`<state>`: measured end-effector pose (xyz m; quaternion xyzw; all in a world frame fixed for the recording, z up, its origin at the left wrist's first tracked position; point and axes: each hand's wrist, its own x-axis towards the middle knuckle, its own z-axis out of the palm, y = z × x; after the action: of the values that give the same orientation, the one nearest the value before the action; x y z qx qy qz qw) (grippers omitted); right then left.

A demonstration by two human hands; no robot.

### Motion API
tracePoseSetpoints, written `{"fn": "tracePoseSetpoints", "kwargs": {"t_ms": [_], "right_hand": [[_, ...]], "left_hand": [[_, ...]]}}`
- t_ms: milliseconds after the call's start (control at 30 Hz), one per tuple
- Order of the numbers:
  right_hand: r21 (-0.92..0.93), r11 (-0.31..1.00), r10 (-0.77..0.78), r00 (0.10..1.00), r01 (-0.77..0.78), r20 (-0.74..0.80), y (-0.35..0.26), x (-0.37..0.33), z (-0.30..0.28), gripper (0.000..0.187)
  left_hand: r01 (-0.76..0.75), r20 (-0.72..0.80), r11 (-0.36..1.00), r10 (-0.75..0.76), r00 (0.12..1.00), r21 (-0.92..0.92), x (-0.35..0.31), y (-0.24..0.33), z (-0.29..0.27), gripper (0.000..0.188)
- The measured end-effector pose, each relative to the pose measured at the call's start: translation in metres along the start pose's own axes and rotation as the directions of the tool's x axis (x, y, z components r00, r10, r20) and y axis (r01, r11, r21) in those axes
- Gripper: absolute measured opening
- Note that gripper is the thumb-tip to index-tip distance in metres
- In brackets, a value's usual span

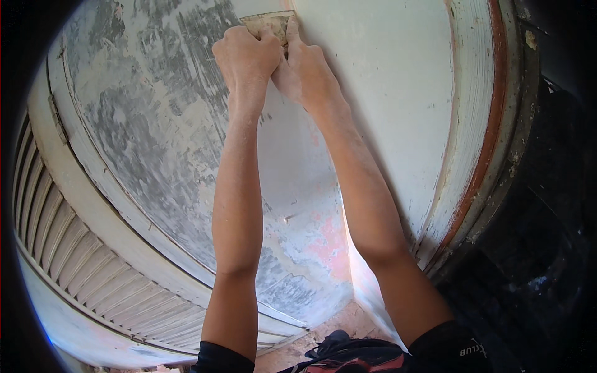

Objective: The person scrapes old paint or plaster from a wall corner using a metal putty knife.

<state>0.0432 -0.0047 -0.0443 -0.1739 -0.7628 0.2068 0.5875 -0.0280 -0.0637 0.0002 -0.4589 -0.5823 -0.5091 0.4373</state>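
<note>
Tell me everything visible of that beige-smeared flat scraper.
The flared, beige-smeared flat scraper looks blotched with dried putty. Its broad edge is uppermost; it narrows downward into the bare left hand and right hand, which grip it, fingers on its face, hiding any handle. It lies over the patchy grey-white wall; edge contact is unclear.

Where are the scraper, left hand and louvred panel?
Scraper [275, 22]: head view, on its blade.
Left hand [247, 57]: head view, on the back of the hand.
Louvred panel [84, 253]: head view, on its slats.
</note>
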Motion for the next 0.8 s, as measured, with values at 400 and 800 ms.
{"fn": "tracePoseSetpoints", "kwargs": {"t_ms": [400, 800], "right_hand": [[-0.047, 0.999, -0.027, 1.000, 0.027, 0.015, -0.005, 0.010, -0.005, 0.077], [-0.013, 0.999, -0.041, 0.998, 0.042, 0.055, -0.005, 0.016, -0.002, 0.078]], "left_hand": [[0.010, -0.004, 1.000, -0.010, 1.000, 0.027, 0.008, 0.004, 0.002, 0.032], [0.067, 0.026, 0.995, -0.070, 0.997, 0.072, 0.018, 0.008, -0.001, 0.031]]}}
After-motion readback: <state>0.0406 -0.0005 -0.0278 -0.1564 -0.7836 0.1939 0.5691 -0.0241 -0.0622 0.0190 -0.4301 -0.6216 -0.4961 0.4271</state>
